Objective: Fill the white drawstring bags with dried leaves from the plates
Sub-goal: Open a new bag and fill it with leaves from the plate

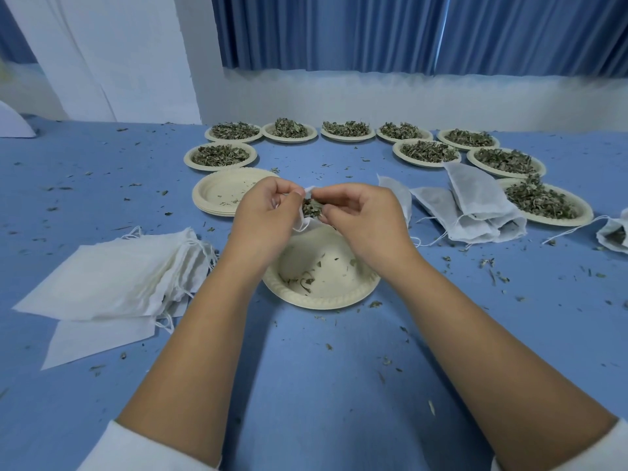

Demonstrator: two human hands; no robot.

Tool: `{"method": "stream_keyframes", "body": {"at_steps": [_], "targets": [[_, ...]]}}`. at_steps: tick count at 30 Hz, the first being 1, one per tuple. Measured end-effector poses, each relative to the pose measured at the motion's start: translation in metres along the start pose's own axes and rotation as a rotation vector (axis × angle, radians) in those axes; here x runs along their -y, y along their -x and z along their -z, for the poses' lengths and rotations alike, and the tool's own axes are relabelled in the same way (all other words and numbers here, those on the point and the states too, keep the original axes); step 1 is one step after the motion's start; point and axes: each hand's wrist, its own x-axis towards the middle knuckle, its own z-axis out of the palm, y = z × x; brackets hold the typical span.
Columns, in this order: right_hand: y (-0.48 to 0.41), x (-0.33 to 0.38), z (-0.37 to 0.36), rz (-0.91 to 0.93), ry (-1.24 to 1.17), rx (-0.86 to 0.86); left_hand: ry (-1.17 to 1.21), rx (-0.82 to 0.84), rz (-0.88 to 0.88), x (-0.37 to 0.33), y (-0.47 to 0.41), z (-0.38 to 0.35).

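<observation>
1. Flat stack of empty white gauze drawstring bags [115,277], left of plate: thin, limp, prob. clingy; best peeled off singly by a hem corner.
2. Cream round paper plate [323,295], nearly emptied, below hands: light, easily skidded.
3. Left hand [268,212]: rim of the white bag being filled [302,226] is pinched & held above plate.
4. Right hand [360,215]: fingers curled, clump of dried green leaves [311,208] pinched at bag mouth. Brittle, v. light, so a soft squeeze is advised.

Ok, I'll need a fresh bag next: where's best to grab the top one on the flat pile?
Probably pinch its drawstring edge, on the pile of empty bags, from the plate side: the bag lies flat, and only that ruffled edge lifts off.
</observation>
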Motion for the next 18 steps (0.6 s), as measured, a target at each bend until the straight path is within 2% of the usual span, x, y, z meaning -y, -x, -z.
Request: {"method": "stream_keyframes", "body": {"at_steps": [6,18], "targets": [[0.0021,-0.0013,-0.0011,0.064,0.136,-0.064,-0.017,-0.022,0.000,-0.0008,0.0002,0.0006],[0.0022,0.0008,-0.0003,0.145,-0.018,-0.010,-0.001,-0.037,0.009,-0.0044,0.0015,0.0008]]}}
